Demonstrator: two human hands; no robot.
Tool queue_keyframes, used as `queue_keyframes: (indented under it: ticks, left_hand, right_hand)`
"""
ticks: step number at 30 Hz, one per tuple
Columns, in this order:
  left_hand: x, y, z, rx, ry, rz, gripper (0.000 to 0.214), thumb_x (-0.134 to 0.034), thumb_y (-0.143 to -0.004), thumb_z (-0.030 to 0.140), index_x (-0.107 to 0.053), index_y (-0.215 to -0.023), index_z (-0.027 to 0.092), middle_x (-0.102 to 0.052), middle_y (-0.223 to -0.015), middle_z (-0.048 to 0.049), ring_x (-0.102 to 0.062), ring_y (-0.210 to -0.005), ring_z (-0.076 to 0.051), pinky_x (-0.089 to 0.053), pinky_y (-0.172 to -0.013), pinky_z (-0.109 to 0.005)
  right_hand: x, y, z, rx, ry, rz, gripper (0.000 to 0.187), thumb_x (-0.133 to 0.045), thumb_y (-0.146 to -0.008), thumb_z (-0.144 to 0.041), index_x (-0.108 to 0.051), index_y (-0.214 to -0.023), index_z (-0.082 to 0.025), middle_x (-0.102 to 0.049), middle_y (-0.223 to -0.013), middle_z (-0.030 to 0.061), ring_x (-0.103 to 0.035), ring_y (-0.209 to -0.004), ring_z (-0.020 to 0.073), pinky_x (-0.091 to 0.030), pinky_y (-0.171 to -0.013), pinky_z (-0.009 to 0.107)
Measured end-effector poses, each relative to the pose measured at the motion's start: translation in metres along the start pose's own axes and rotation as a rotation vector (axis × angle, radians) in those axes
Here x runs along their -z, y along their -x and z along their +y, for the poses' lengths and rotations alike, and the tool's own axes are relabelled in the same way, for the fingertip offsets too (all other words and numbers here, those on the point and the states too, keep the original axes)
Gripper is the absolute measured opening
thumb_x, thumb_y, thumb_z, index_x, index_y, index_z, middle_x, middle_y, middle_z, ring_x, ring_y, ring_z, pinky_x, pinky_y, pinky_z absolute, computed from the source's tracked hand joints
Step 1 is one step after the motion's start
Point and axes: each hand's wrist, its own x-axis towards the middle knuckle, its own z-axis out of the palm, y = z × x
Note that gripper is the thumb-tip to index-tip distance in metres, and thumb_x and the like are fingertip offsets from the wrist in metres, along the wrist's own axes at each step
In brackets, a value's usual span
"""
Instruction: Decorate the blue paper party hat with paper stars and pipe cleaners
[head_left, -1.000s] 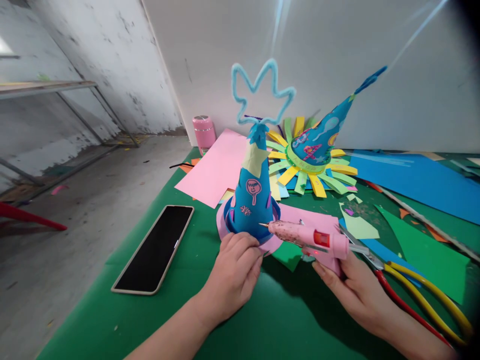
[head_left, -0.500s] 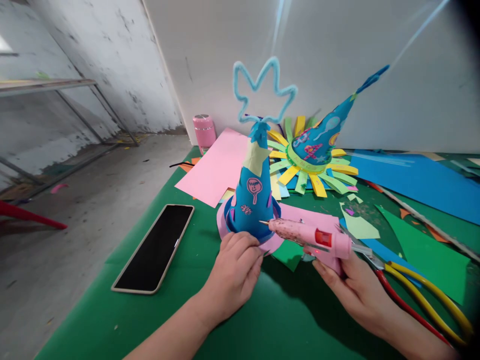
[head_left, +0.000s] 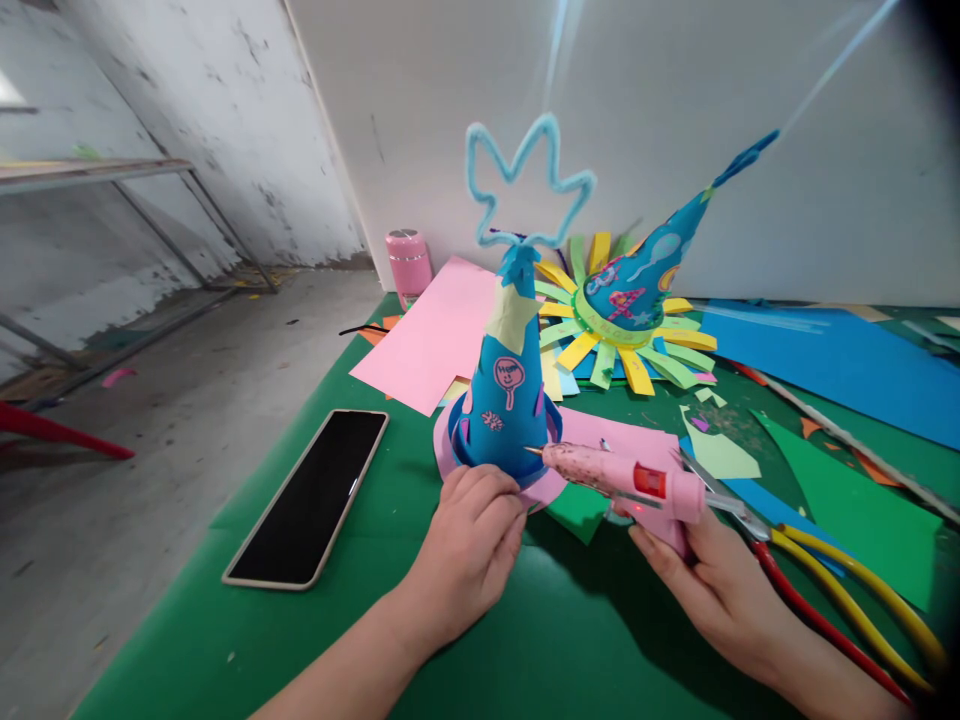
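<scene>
A blue paper cone hat [head_left: 504, 400] stands upright on the green table, with a pink brim [head_left: 553, 490] round its base and a light blue pipe-cleaner star [head_left: 553, 150] on top. My left hand [head_left: 474, 545] is closed on the front edge of the brim; its fingertips are partly hidden. In my right hand [head_left: 709, 575] is a pink hot glue gun [head_left: 622, 475], gripped by its handle. The gun's metal nozzle points left, close to the lower right side of the cone; whether it touches, I cannot tell.
A phone [head_left: 309, 500] lies left of the hat. Scissors [head_left: 817, 570] with red and yellow handles lie by my right wrist. Behind are a second cone hat [head_left: 637, 275], a pink sheet [head_left: 424, 335], a pink bottle [head_left: 409, 265] and a blue sheet [head_left: 840, 350].
The glue gun has shifted very slightly right and down, its nozzle with it. My left hand and the hat have stayed practically still.
</scene>
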Motion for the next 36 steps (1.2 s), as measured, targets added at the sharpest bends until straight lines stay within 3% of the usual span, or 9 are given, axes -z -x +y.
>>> queue_keyframes:
  ticks: [3, 7, 12, 20, 26, 36]
  left_hand:
    - [0.0006, 0.0003, 0.0005, 0.002, 0.0, -0.011, 0.013, -0.047, -0.078, 0.007, -0.054, -0.085, 0.015, -0.059, -0.088, -0.0071, -0.05, -0.088, -0.018, -0.039, -0.078, -0.036]
    - [0.0016, 0.001, 0.0013, 0.005, -0.001, -0.016, 0.013, -0.047, -0.078, 0.007, -0.054, -0.085, 0.015, -0.059, -0.087, -0.0072, -0.05, -0.088, -0.018, -0.039, -0.077, -0.036]
    - [0.0009, 0.0014, 0.0007, 0.003, -0.004, -0.007, 0.013, -0.047, -0.078, 0.007, -0.054, -0.086, 0.015, -0.059, -0.088, -0.0071, -0.05, -0.088, -0.018, -0.039, -0.078, -0.036]
    - [0.0009, 0.0, 0.0002, 0.009, -0.002, -0.003, 0.012, -0.045, -0.079, 0.008, -0.054, -0.083, 0.016, -0.059, -0.087, -0.0067, -0.051, -0.088, -0.018, -0.04, -0.077, -0.036]
    - [0.0018, -0.0001, 0.0014, 0.006, -0.013, -0.007, 0.013, -0.046, -0.079, 0.009, -0.055, -0.085, 0.016, -0.059, -0.087, -0.0067, -0.051, -0.087, -0.018, -0.04, -0.078, -0.036]
    - [0.0004, -0.0005, 0.0008, 0.007, -0.007, -0.004, 0.013, -0.046, -0.078, 0.008, -0.054, -0.085, 0.016, -0.059, -0.088, -0.0067, -0.051, -0.088, -0.018, -0.04, -0.078, -0.036]
  right_hand:
    - [0.0003, -0.0033, -0.004, 0.038, -0.002, -0.007, 0.022, -0.046, -0.083, -0.025, -0.048, -0.104, -0.02, -0.062, -0.095, 0.0091, -0.057, -0.092, 0.0234, -0.048, -0.071, 0.03]
    - [0.0014, -0.0075, -0.0096, 0.093, -0.021, 0.007, 0.029, -0.045, -0.084, -0.024, -0.043, -0.112, -0.021, -0.059, -0.101, 0.0082, -0.057, -0.087, 0.0203, -0.048, -0.073, 0.028]
    - [0.0012, -0.0054, -0.0066, 0.02, -0.035, 0.033, 0.032, -0.047, -0.083, -0.024, -0.044, -0.114, -0.02, -0.061, -0.094, 0.0065, -0.058, -0.077, 0.0189, -0.049, -0.066, 0.027]
    - [0.0006, -0.0009, -0.0027, -0.008, -0.031, 0.012, 0.033, -0.045, -0.084, -0.025, -0.042, -0.116, -0.018, -0.062, -0.097, 0.0086, -0.059, -0.085, 0.0224, -0.049, -0.064, 0.028]
    - [-0.0002, -0.0028, -0.0058, 0.021, -0.02, 0.01, 0.027, -0.046, -0.084, -0.025, -0.044, -0.111, -0.021, -0.059, -0.105, 0.0082, -0.057, -0.092, 0.022, -0.049, -0.071, 0.029]
    - [0.0002, -0.0023, -0.0044, -0.03, -0.054, 0.027, 0.037, -0.046, -0.084, -0.025, -0.04, -0.119, -0.018, -0.06, -0.099, 0.0111, -0.053, -0.101, 0.0261, -0.048, -0.074, 0.032]
